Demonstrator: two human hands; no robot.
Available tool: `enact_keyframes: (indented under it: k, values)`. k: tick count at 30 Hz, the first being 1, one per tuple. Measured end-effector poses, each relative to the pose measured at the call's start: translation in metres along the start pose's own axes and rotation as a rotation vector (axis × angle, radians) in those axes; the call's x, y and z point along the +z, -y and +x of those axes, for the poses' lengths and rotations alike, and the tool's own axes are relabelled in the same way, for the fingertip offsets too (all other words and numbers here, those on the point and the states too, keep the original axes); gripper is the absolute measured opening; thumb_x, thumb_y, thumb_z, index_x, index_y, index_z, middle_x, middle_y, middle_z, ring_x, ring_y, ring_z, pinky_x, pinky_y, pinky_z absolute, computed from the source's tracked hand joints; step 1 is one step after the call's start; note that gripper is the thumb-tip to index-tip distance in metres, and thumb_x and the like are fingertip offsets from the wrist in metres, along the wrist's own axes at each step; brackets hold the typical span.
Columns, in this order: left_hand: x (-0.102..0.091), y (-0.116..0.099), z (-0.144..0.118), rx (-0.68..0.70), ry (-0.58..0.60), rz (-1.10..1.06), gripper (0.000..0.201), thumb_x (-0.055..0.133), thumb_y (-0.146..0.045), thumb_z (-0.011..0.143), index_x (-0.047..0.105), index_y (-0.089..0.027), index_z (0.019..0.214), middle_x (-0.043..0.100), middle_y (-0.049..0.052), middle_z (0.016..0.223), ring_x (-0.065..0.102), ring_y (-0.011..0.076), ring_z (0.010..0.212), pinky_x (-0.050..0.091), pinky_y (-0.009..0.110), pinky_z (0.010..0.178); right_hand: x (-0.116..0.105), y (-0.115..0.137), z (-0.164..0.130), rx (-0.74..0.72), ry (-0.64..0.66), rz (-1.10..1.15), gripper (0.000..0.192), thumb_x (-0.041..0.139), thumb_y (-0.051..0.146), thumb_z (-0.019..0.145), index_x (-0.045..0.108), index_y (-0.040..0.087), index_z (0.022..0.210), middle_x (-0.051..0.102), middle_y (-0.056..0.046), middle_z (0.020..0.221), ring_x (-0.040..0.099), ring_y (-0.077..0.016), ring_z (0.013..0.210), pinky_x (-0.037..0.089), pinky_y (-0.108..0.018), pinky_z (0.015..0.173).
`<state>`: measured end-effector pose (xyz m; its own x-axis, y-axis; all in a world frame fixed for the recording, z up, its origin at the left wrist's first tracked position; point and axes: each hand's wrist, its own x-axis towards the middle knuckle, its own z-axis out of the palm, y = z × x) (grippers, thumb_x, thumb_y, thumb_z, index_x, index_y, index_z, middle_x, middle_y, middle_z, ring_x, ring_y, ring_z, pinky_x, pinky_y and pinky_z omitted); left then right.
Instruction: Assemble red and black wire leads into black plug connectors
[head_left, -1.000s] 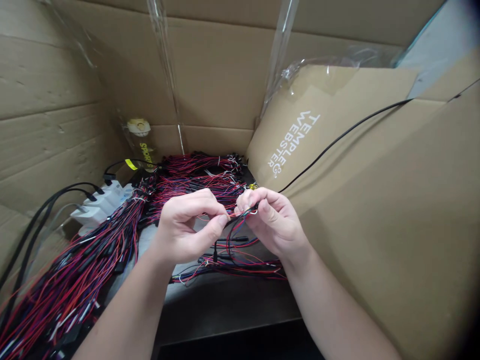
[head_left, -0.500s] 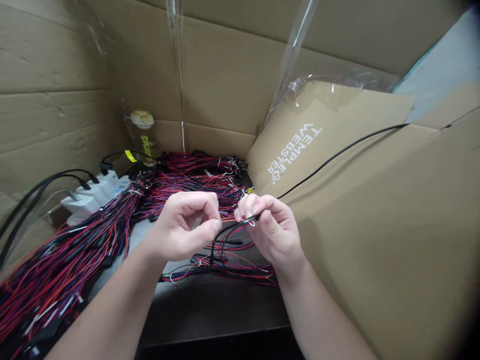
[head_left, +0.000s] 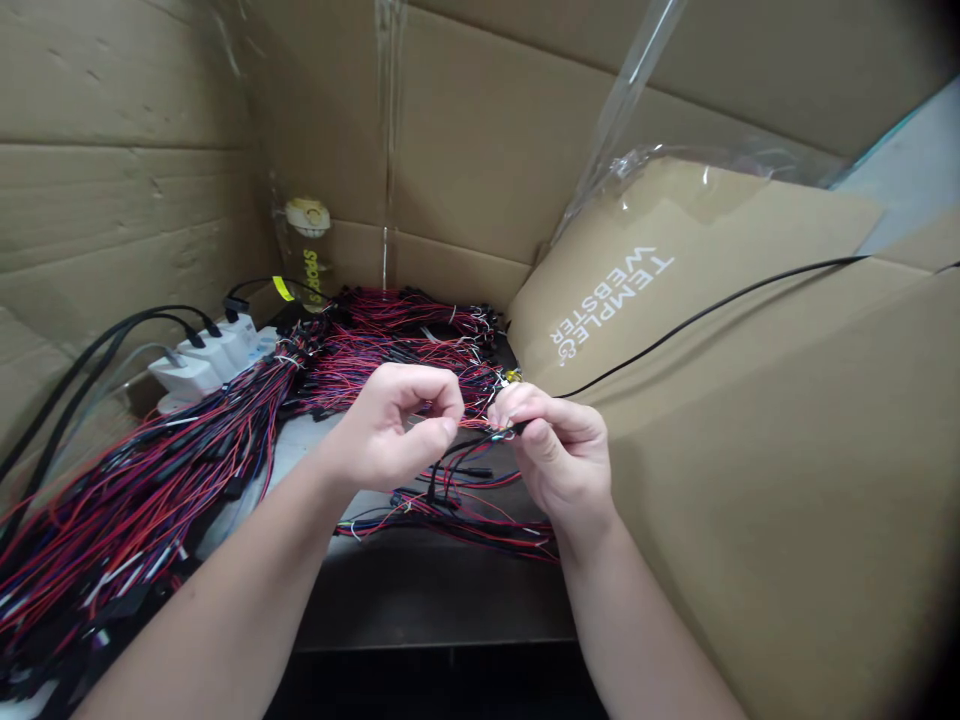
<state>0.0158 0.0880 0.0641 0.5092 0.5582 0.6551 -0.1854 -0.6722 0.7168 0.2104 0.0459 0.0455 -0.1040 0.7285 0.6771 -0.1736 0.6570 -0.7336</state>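
My left hand [head_left: 390,430] and my right hand [head_left: 559,450] are held close together above a dark table [head_left: 435,590]. Both pinch the same thin wire lead [head_left: 469,445] of black, red and blue strands, which droops between them toward a small loose heap of wires [head_left: 457,510] on the table. A large pile of red, blue and black wire bundles [head_left: 150,490] runs from the near left to the back middle [head_left: 405,340].
Cardboard walls enclose the space: a printed cardboard sheet [head_left: 675,300] leans on the right with a black cable [head_left: 712,310] across it. A white power strip [head_left: 210,360] with black plugs sits at the left. A clear bottle [head_left: 307,260] stands at the back.
The view has shifted slightly. My hands have risen a little and drawn slightly apart, still pinching the same wire lead.
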Motion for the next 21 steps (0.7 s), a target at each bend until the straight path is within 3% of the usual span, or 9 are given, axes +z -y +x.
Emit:
enact_keyframes:
  k: [8,12,17,21]
  values:
    - [0.012,-0.01,0.004,-0.132,0.052,-0.182,0.033,0.064,-0.027,0.089,0.049,-0.017,0.061,0.04,-0.003,0.054,0.03,0.0083,0.051,0.025,0.025,0.048,-0.001,-0.003,0.0,0.05,0.12,0.012,0.013,0.079,0.033,0.097,0.085,0.038,0.108,0.073,-0.003,0.094,0.065,-0.0208,0.087,0.053,-0.038,0.081]
    - [0.014,-0.003,0.002,-0.187,0.029,-0.291,0.033,0.06,-0.031,0.093,0.049,-0.018,0.065,0.037,-0.003,0.057,0.028,0.009,0.054,0.023,0.026,0.049,-0.001,-0.005,0.002,-0.032,0.123,0.01,0.019,0.083,0.029,0.094,0.084,0.037,0.111,0.074,-0.003,0.09,0.064,-0.0204,0.085,0.054,-0.038,0.08]
    - [0.021,0.013,0.005,-0.203,-0.167,-0.441,0.029,0.057,-0.026,0.094,0.048,-0.018,0.068,0.042,-0.002,0.063,0.033,0.0113,0.061,0.027,0.028,0.057,-0.003,-0.008,0.005,-0.12,0.044,-0.031,0.019,0.086,0.025,0.09,0.085,0.034,0.107,0.074,-0.002,0.085,0.063,-0.019,0.081,0.052,-0.036,0.078]
    - [0.023,0.019,0.009,-0.224,-0.24,-0.413,0.028,0.058,-0.027,0.097,0.052,-0.018,0.07,0.043,-0.002,0.064,0.034,0.0117,0.063,0.027,0.03,0.06,-0.005,-0.009,0.005,-0.056,-0.036,-0.098,0.016,0.083,0.027,0.094,0.084,0.036,0.106,0.076,-0.001,0.094,0.067,-0.0175,0.088,0.054,-0.031,0.08]
